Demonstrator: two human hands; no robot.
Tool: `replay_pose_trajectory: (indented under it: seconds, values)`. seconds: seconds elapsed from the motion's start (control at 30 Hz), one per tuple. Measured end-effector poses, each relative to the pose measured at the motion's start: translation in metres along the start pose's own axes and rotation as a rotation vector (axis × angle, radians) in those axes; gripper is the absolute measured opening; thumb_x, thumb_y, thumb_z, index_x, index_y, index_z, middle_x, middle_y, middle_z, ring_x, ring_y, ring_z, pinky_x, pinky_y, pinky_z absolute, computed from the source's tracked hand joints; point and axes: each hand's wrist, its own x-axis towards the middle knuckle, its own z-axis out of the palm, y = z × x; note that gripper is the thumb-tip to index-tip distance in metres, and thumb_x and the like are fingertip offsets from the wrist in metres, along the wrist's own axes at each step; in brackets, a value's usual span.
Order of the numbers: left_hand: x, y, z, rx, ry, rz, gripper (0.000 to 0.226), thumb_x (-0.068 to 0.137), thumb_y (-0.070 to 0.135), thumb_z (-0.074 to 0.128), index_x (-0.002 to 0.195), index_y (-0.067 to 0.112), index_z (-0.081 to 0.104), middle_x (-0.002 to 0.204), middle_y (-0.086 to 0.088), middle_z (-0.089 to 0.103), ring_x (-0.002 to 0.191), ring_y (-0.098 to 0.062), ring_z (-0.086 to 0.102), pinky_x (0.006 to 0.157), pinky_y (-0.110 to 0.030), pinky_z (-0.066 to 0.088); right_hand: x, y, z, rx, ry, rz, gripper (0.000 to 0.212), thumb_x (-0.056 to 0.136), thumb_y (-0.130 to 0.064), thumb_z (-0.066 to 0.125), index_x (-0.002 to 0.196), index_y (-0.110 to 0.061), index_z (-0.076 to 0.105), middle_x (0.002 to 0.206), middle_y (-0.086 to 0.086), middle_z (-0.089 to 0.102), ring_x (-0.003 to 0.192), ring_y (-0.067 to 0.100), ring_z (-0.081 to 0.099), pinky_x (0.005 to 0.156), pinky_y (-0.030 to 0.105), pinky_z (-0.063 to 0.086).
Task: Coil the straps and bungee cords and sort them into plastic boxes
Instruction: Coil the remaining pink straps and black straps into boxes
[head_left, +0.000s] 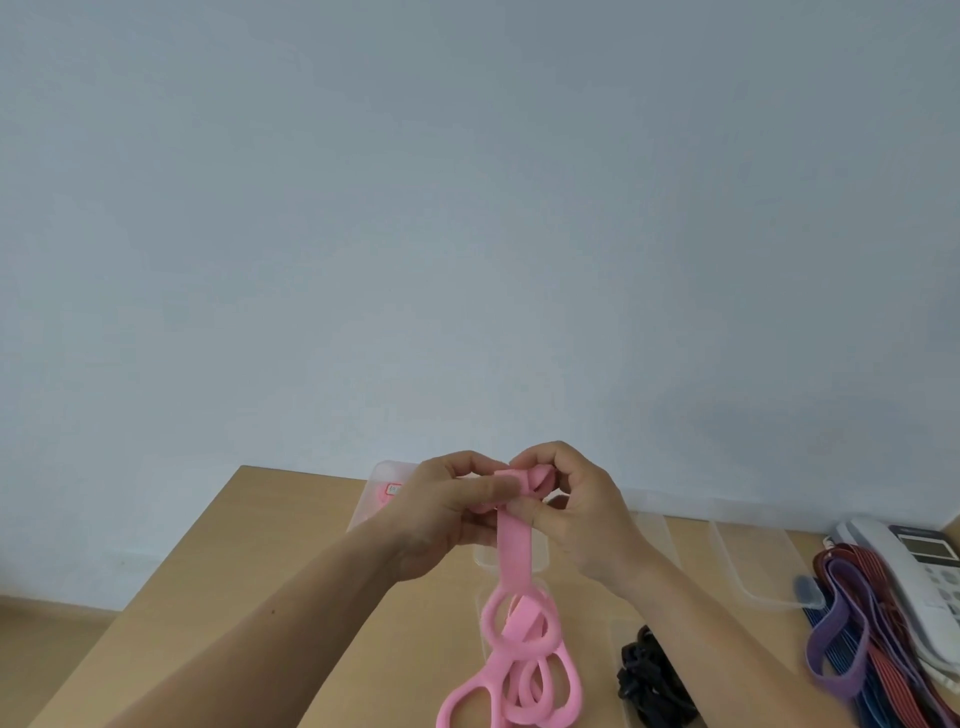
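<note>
Pink strap, pinched by fingers of left hand, right hand, above table

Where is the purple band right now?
The purple band lies on the table at the head view's lower right, draped over the pile of red and blue cords, just left of the white telephone.

Left hand, right hand together, fingers curled.
</note>
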Motion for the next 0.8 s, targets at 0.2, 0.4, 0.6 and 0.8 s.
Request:
replay_pose_trajectory:
  seconds: [0.2, 0.4, 0.6, 0.8]
  values:
    - [0.004, 0.004, -0.002, 0.063, -0.003, 0.111, 0.028, 0.079, -0.002, 0.078, 0.104, -0.002, 0.064, 0.105, -0.029, 0.070, 0.091, -0.042, 0.071, 0.081, -0.045, 0.059, 0.006, 0.000, -0.011, 0.365, -0.097, 0.162, 0.042, 0.072, -0.021, 0.074, 0.112, -0.015, 0.062, 0.092, 0.004, 0.065, 0.070, 0.021, 0.060, 0.066, 0.034, 0.051]
    - [0.003, 0.000, -0.006, 0.156, 0.012, 0.095, 0.028, 0.080, -0.006, 0.076, 0.104, 0.003, 0.066, 0.108, -0.030, 0.065, 0.103, -0.047, 0.066, 0.096, -0.056, 0.053, 0.012, 0.002, -0.007, 0.226, -0.100, 0.228, 0.019, 0.093, -0.024, 0.067, 0.089, -0.005, 0.068, 0.072, 0.011, 0.070, 0.063, 0.022, 0.062, 0.058, 0.032, 0.051]
    - [-0.001, 0.003, -0.006, 0.243, -0.059, -0.026, 0.031, 0.084, 0.001, 0.074, 0.113, -0.002, 0.064, 0.105, -0.018, 0.074, 0.093, -0.027, 0.073, 0.078, -0.038, 0.060, 0.012, 0.003, -0.005, 0.169, -0.046, 0.135, 0.014, 0.081, -0.018, 0.081, 0.092, -0.015, 0.072, 0.076, -0.001, 0.069, 0.060, 0.014, 0.063, 0.061, 0.025, 0.054]
    - [-0.002, 0.009, -0.008, 0.315, -0.042, -0.094, 0.027, 0.080, 0.005, 0.077, 0.104, -0.007, 0.068, 0.085, -0.014, 0.072, 0.078, -0.030, 0.071, 0.074, -0.040, 0.060, 0.011, 0.006, -0.001, 0.071, -0.018, 0.079, 0.017, 0.080, -0.020, 0.081, 0.087, -0.031, 0.070, 0.074, -0.013, 0.065, 0.062, 0.008, 0.056, 0.064, 0.023, 0.052]
